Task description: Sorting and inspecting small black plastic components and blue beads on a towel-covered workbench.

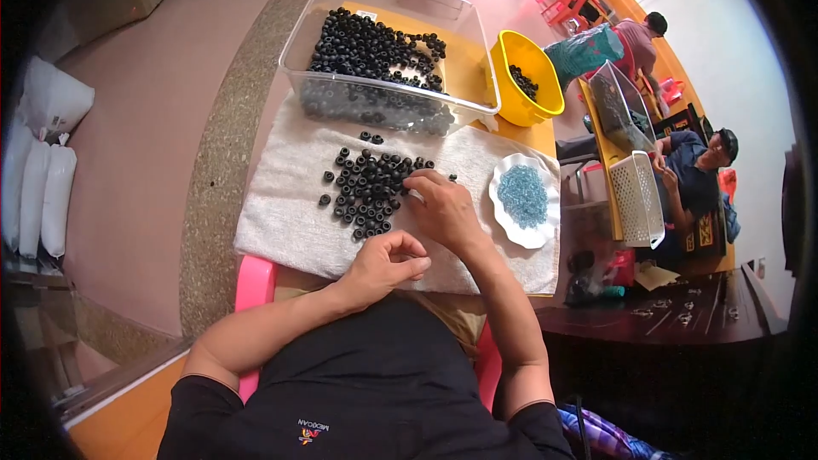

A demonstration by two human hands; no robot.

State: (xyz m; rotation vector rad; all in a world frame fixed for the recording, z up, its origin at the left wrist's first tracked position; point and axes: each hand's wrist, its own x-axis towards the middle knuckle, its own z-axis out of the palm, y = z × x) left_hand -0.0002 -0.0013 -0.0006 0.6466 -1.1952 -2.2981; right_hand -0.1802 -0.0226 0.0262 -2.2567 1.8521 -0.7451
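Observation:
Small black round pieces with holes (366,183), like thick beads, lie in a loose heap on a pale towel (285,196). At the right edge of this heap is my right hand (445,209); its fingers are curled down among the pieces, and what they hold is hidden. Nearer my body, just below the heap, my left hand (385,268) is raised with thumb and fingers drawn together. Anything pinched there is too small to make out. To the right of my right hand, a white scalloped dish (534,236) holds many tiny clear-blue bits (522,196).
Beyond the towel stands a clear plastic bin (388,89) with many more black pieces. A yellow tub (545,111) beside it holds some too. At right, a person (699,162) sits by a white perforated basket (635,200). White sacks (58,200) stand at far left.

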